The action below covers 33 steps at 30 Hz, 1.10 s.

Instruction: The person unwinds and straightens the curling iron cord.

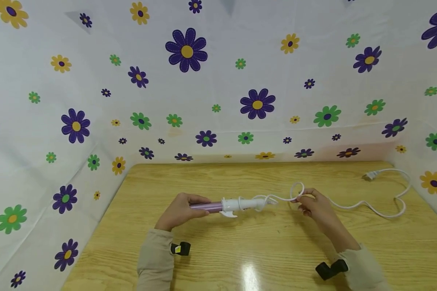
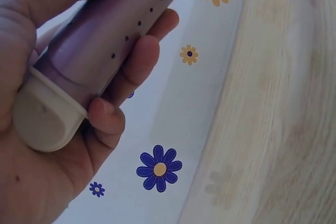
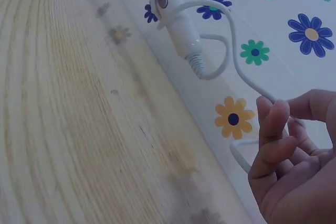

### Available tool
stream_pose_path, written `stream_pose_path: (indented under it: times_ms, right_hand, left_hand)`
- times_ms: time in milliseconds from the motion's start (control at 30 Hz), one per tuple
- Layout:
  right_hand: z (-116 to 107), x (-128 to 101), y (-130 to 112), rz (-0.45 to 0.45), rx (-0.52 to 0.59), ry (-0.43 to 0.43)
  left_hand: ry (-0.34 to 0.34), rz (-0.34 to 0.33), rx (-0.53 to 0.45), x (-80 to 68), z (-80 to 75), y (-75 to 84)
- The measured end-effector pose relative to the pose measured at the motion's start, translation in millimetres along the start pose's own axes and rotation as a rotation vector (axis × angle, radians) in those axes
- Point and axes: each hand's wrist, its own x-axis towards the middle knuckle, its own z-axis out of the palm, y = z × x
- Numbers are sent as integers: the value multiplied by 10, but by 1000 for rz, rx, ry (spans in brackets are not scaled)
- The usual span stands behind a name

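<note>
- Pale purple perforated barrel of the curling iron (image 1: 206, 207) — its tip end is covered by the left hand (image 1: 181, 210) in the head view and cut off by the top edge in the left wrist view.
- Thin white power cord (image 3: 231, 40) — part hidden behind the right hand's fingers (image 3: 273, 124).
- Small white plug (image 1: 368, 176) — prongs too small to tell.
</note>
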Motion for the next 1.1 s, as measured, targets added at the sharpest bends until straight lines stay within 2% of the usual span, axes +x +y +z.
stream_pose_path:
  times_ms: [200,333,467,633,867,1100]
  right_hand:
    - [-126,-79,38,-4,-61,-33]
    - [-160,-60,115,69,-104,3]
    - [-160,-13,190,149,-108,38]
    - [-216,54,198,172,-56,88]
    - [-315,144,103,138,39,94]
    - [-398,142,-18,82,240,58]
  left_hand:
    - [54,-6,-11,5,-38,-5]
    - [67,-17,-55,-21,-64,-1]
    - [46,-19,-77,-40,-69,5]
    - [2,8,-65,-40,-69,18]
    - [-94,44,-41,-51,-65,51]
    - [-124,0,-3,-38,-43,37]
